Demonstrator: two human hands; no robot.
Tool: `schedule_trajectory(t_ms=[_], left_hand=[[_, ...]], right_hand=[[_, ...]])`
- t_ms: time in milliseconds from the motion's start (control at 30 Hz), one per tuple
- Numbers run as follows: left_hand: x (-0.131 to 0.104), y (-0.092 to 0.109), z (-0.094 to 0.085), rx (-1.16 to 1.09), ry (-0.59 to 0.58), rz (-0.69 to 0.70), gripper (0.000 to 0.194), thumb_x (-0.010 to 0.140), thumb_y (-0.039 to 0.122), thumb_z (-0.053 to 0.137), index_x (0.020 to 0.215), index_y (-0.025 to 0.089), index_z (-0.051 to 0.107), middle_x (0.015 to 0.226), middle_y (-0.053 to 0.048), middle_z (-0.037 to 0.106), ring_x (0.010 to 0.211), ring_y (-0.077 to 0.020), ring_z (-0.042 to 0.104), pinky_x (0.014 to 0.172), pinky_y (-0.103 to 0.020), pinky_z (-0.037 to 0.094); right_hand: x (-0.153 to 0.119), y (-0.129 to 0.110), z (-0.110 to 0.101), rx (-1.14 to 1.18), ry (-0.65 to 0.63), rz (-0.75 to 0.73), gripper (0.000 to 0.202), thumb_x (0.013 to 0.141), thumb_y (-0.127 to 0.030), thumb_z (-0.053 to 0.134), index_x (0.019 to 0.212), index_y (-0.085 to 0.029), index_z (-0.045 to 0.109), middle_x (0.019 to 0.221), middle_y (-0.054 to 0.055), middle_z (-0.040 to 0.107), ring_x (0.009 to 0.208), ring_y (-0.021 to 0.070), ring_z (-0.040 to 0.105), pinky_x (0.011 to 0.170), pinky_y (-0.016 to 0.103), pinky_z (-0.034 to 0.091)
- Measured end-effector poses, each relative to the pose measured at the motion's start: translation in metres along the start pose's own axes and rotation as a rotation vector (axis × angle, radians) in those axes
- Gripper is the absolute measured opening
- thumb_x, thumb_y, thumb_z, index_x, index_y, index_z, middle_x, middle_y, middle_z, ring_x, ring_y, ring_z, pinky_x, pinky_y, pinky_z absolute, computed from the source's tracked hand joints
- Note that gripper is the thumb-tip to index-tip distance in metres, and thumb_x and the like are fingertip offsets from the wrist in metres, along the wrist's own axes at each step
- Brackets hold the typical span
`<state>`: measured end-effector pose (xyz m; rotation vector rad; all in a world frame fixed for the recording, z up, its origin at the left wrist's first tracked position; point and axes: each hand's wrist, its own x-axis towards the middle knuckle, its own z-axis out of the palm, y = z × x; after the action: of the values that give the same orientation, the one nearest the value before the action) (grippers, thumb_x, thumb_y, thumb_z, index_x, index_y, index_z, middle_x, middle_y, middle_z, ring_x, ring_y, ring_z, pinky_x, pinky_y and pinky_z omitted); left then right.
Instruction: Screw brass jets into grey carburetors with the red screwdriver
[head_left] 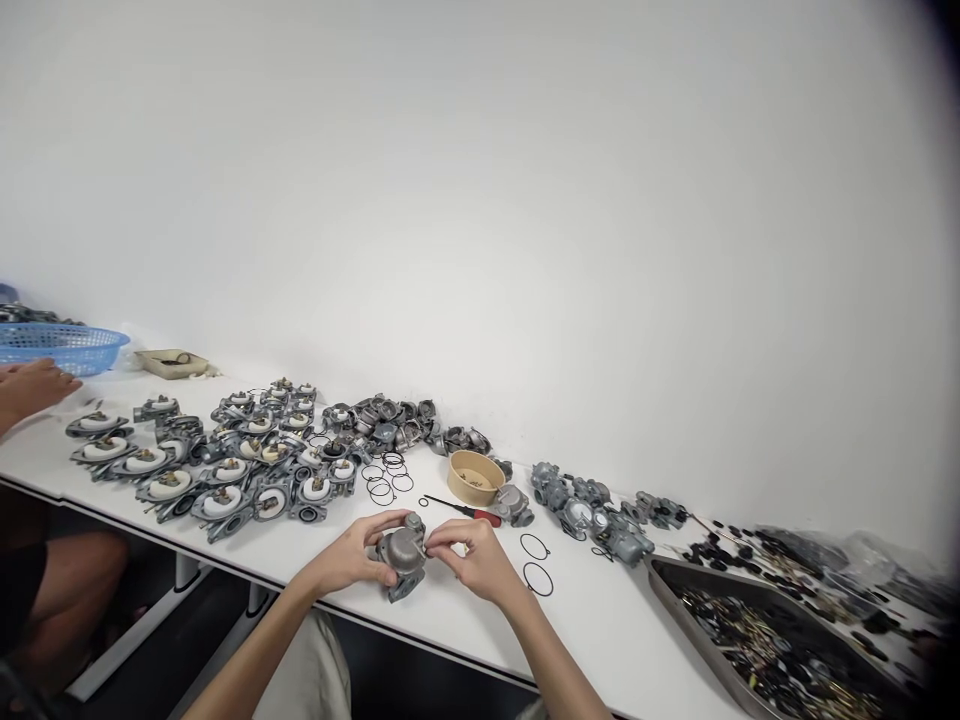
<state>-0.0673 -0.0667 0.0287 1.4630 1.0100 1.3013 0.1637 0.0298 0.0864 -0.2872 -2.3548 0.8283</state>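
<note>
A grey metal carburetor (403, 552) is held over the table's front edge, its rounded bowl facing up. My left hand (352, 555) grips its left side, thumb low and fingers over the top. At its right side my right hand (472, 555) is closed in a pinch, fingertips against the body; what they pinch is too small to make out. Just behind lie a screwdriver (480, 514) with a red and black handle and a small black O-ring (424, 502). Two larger black rubber rings (538, 578) lie right of my right hand.
Rows of opened carburetors with white floats (223, 500) cover the table's left. A round tan tub (474, 480) with small parts stands behind the screwdriver. More carburetors (581, 515) and a metal tray of small parts (705, 640) are at right. Another person's hand (37, 385) is beside a blue basket (97, 350).
</note>
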Motion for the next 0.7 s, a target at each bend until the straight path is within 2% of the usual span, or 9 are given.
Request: schedule_trajectory(t_ms=[100, 267, 333, 400, 467, 533, 600, 667, 700], left_hand=[[-0.001, -0.002, 0.0, -0.016, 0.005, 0.015, 0.099, 0.055, 0.038, 0.097, 0.142, 0.025, 0.052, 0.15, -0.015, 0.052, 0.139, -0.0347, 0.047, 0.117, -0.049, 0.032], [-0.005, -0.001, 0.005, -0.014, 0.02, 0.045, 0.105, 0.057, 0.033, 0.096, 0.147, 0.03, 0.043, 0.15, -0.016, 0.05, 0.136, -0.0346, 0.048, 0.105, -0.046, 0.045], [-0.006, 0.001, 0.008, 0.023, 0.011, 0.043, 0.1, 0.059, 0.032, 0.094, 0.146, 0.03, 0.046, 0.146, -0.015, 0.053, 0.132, -0.0343, 0.051, 0.099, -0.043, 0.05], [-0.007, 0.004, 0.011, 0.082, 0.004, 0.027, 0.086, 0.061, 0.032, 0.092, 0.138, 0.027, 0.056, 0.141, -0.012, 0.056, 0.124, -0.033, 0.055, 0.093, -0.04, 0.054], [-0.008, 0.007, 0.014, 0.131, 0.026, 0.021, 0.072, 0.06, 0.031, 0.091, 0.127, 0.025, 0.064, 0.139, -0.01, 0.056, 0.119, -0.0314, 0.057, 0.088, -0.036, 0.055], [-0.009, 0.009, 0.016, 0.164, 0.068, 0.044, 0.065, 0.059, 0.028, 0.091, 0.119, 0.025, 0.066, 0.139, -0.008, 0.055, 0.12, -0.0303, 0.056, 0.09, -0.035, 0.053], [-0.01, 0.011, 0.017, 0.198, 0.093, 0.073, 0.063, 0.06, 0.027, 0.091, 0.117, 0.025, 0.065, 0.137, -0.007, 0.055, 0.12, -0.0287, 0.056, 0.095, -0.035, 0.05], [-0.012, 0.012, 0.018, 0.227, 0.102, 0.082, 0.061, 0.061, 0.027, 0.09, 0.116, 0.025, 0.063, 0.135, -0.007, 0.055, 0.117, -0.0274, 0.057, 0.095, -0.034, 0.05], [-0.013, 0.013, 0.019, 0.234, 0.105, 0.08, 0.061, 0.061, 0.028, 0.09, 0.115, 0.025, 0.063, 0.135, -0.007, 0.054, 0.117, -0.0273, 0.058, 0.093, -0.033, 0.051]], right_hand=[[-0.001, 0.0, 0.003, 0.009, 0.004, 0.044, 0.017, 0.083, -0.012, 0.071, 0.089, -0.024, 0.081, 0.085, 0.002, 0.079, 0.075, 0.0178, 0.071, 0.071, 0.027, 0.053], [-0.008, 0.001, 0.012, 0.055, 0.069, 0.095, 0.011, 0.08, -0.013, 0.073, 0.083, -0.022, 0.078, 0.084, 0.003, 0.078, 0.076, 0.018, 0.071, 0.073, 0.027, 0.054], [-0.013, -0.001, 0.015, 0.069, 0.077, 0.098, 0.008, 0.08, -0.014, 0.073, 0.082, -0.021, 0.078, 0.084, 0.003, 0.078, 0.075, 0.0181, 0.07, 0.072, 0.027, 0.054], [-0.017, -0.003, 0.014, 0.067, 0.071, 0.091, 0.009, 0.082, -0.015, 0.071, 0.084, -0.021, 0.078, 0.085, 0.004, 0.078, 0.076, 0.0181, 0.07, 0.071, 0.027, 0.054], [-0.02, -0.004, 0.008, 0.029, 0.038, 0.048, 0.016, 0.086, -0.014, 0.064, 0.088, -0.022, 0.078, 0.092, 0.005, 0.078, 0.084, 0.0188, 0.071, 0.077, 0.029, 0.055], [-0.021, 0.0, -0.002, -0.034, 0.039, 0.025, 0.027, 0.09, -0.012, 0.054, 0.098, -0.023, 0.077, 0.1, 0.005, 0.077, 0.089, 0.0189, 0.071, 0.082, 0.031, 0.055], [-0.023, 0.009, -0.014, -0.135, 0.113, 0.078, 0.034, 0.092, -0.011, 0.046, 0.105, -0.022, 0.075, 0.102, 0.007, 0.076, 0.086, 0.0192, 0.071, 0.079, 0.032, 0.055], [-0.027, 0.02, -0.026, -0.279, 0.176, 0.16, 0.032, 0.09, -0.013, 0.046, 0.102, -0.02, 0.075, 0.1, 0.008, 0.075, 0.085, 0.0211, 0.071, 0.076, 0.033, 0.054], [-0.03, 0.025, -0.03, -0.348, 0.164, 0.185, 0.029, 0.09, -0.015, 0.049, 0.099, -0.021, 0.075, 0.1, 0.008, 0.075, 0.086, 0.0223, 0.07, 0.077, 0.034, 0.053]])
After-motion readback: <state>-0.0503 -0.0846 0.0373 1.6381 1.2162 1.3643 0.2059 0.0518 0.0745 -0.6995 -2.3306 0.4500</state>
